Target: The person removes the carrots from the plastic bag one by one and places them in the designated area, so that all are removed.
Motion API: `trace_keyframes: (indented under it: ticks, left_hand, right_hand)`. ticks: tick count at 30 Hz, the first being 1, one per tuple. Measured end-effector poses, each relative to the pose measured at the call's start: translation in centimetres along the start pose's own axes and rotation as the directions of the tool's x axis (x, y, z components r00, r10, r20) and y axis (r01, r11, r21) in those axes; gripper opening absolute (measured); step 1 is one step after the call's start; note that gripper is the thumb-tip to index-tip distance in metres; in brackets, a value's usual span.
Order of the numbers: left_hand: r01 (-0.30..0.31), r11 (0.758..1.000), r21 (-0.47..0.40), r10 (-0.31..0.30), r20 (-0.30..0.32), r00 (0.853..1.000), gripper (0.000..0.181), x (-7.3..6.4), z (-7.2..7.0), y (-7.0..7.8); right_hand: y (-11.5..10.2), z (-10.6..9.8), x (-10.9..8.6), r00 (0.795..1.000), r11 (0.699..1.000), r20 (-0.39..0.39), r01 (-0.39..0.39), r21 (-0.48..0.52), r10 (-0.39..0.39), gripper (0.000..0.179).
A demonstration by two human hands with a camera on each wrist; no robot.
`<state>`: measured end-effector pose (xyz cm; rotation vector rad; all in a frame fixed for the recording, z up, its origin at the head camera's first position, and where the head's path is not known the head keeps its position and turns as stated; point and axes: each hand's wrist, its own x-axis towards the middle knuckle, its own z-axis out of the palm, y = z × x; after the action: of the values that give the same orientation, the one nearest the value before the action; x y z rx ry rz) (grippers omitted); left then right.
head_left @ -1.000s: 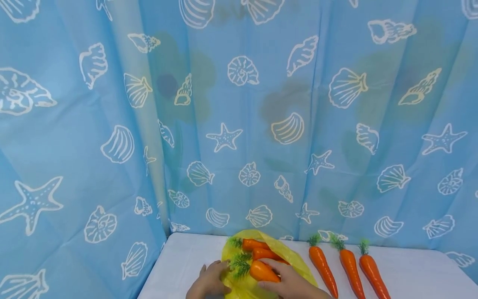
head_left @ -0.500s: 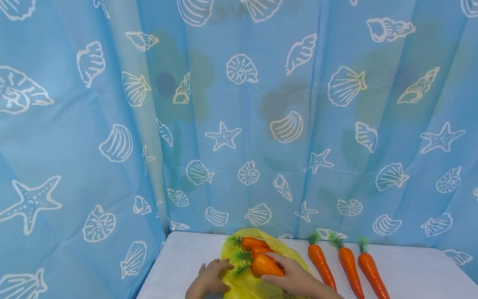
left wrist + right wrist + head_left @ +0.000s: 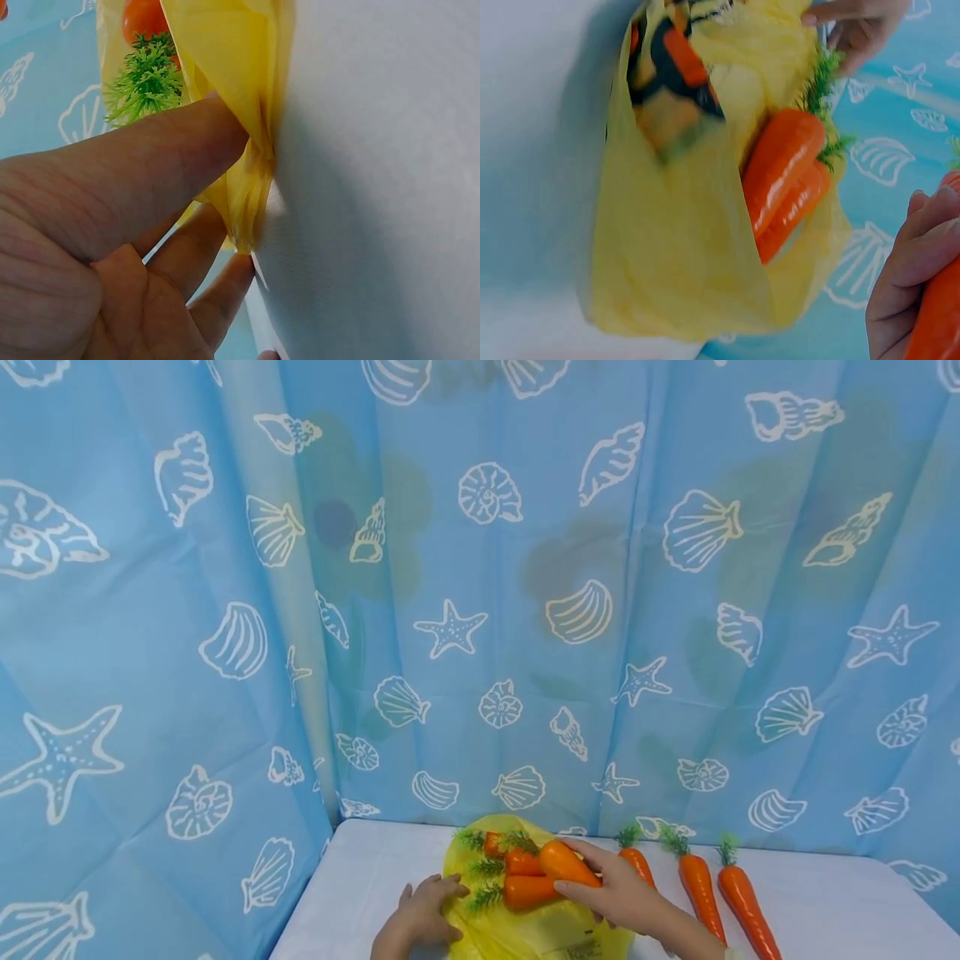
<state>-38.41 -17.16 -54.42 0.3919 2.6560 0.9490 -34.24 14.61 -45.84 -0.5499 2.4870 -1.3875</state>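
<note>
A yellow plastic bag (image 3: 487, 939) lies on its side on the white table, its mouth spread. Several orange carrots (image 3: 528, 892) with green leafy tops lie in it. My right hand (image 3: 626, 893) grips one carrot (image 3: 566, 864) by its thick body, thumb on the near side, held just above the others at the bag's right part. In the right wrist view, that carrot (image 3: 939, 311) is cut off by the frame edge. At the bag's left edge, my left hand (image 3: 426, 912) pinches the gathered plastic (image 3: 244, 169) between thumb and fingers.
To the right, three carrots (image 3: 703, 893) lie side by side on the white table (image 3: 840, 902), tops toward the back; my right arm partly covers the leftmost. A blue curtain (image 3: 480, 568) with white shell prints stands behind and at the left.
My right hand has lifted one carrot up and to the right, showing another carrot beneath it. My left hand stays at the bag's left edge.
</note>
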Motion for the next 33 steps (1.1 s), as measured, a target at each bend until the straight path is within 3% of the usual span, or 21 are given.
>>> trace_keyframes:
  ticks: [12,18,25,33]
  left_hand:
    - [0.016,1.000,-0.012,-0.016,0.001,1.000,0.046,-0.3,0.1,0.7]
    - [0.045,0.999,0.004,-0.045,-0.004,0.999,0.043,-0.5,0.1,1.2]
    - [0.045,0.999,-0.001,-0.045,-0.001,0.999,0.043,-0.3,0.0,1.2]
    - [0.036,0.999,0.007,-0.036,0.003,0.999,0.044,-0.5,0.2,0.9]
  right_hand:
    - [0.0,-3.5,-1.4,0.997,0.997,-0.069,-0.047,-0.055,0.043,0.065]
    - [0.4,-5.0,-2.6,0.991,0.996,-0.129,-0.031,-0.079,0.021,0.066]
    - [1.3,-6.6,-3.7,0.974,0.977,-0.184,-0.160,-0.139,0.133,0.073]
    - [2.2,-7.9,-4.8,0.964,0.977,-0.225,-0.171,-0.126,0.140,0.070]
